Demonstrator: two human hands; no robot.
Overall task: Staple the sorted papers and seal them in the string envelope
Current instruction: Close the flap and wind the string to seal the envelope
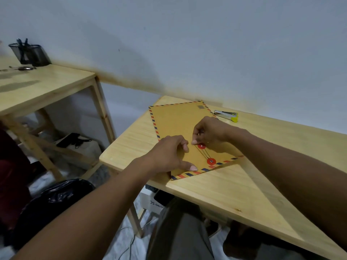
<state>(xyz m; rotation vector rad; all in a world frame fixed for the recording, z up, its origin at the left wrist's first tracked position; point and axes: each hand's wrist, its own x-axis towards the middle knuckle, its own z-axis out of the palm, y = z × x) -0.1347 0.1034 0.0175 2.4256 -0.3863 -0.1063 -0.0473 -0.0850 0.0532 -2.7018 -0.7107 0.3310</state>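
A brown string envelope (178, 121) with a red-and-blue striped border lies flat on the wooden table (262, 166), flap toward me. Two red discs sit on it, the upper disc (201, 146) and the lower disc (211, 161), with black string running between them. My right hand (208, 131) pinches the string end right beside the upper disc. My left hand (169, 152) rests on the envelope's left side, thumb stretched out and pressing near the flap edge, fingers curled. No loose papers show. A silver stapler (226, 115) with a yellow end lies past the envelope by the wall.
A second wooden table (47, 87) stands to the left with a black mesh pen holder (30, 54) on it. A black bin bag (56, 199) sits on the floor at lower left. Under the table are a white box (152, 201) and my legs.
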